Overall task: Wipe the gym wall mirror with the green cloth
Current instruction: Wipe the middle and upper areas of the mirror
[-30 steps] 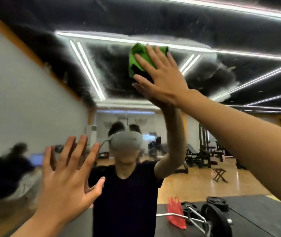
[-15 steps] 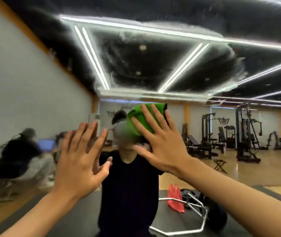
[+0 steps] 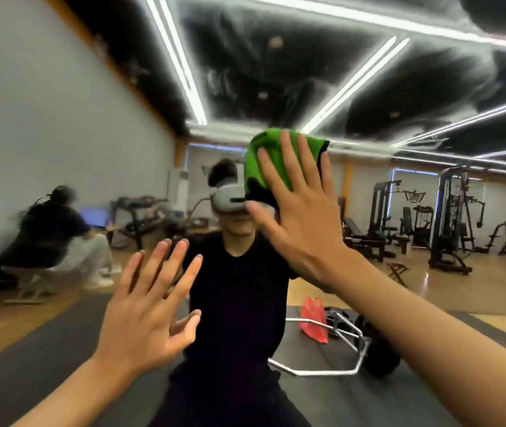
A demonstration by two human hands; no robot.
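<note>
While it waits at 7 o'clock, left hand (image 3: 150, 306): palm towards the glass, fingers straight and fanned, holding nothing; whether it touches the surface I cannot tell.
Seated person (image 3: 51, 235): a blurred reflection at 9 o'clock, no part of the job.
Wall mirror (image 3: 276, 72): fills the view; everything beyond the two arms is reflection.
Haze: cloudy swirls lie across the glass from 11 to 1 o'clock, over the reflected ceiling lights.
Green cloth (image 3: 271, 155): bunched flat against the mirror just above centre, towards 12 o'clock, partly covering the reflected headset.
Right hand (image 3: 304, 217): spread flat over the cloth, fingers straight, pressing it to the glass, not clutching it.
Red bag (image 3: 315, 322): reflected at 5 o'clock, beside a metal lifting bar (image 3: 332, 362) on the dark mat.
Gym machines (image 3: 449, 223): reflected at 3 o'clock, looking sharper than the top band.
Done so far: judging by the swirls, the upper glass has been gone over but is streaky, not clear.
Left to do: probably the middle band under the cloth, the lower glass towards 6 o'clock, and a pass to lift the haze; I would call the wipe well short of finished.
</note>
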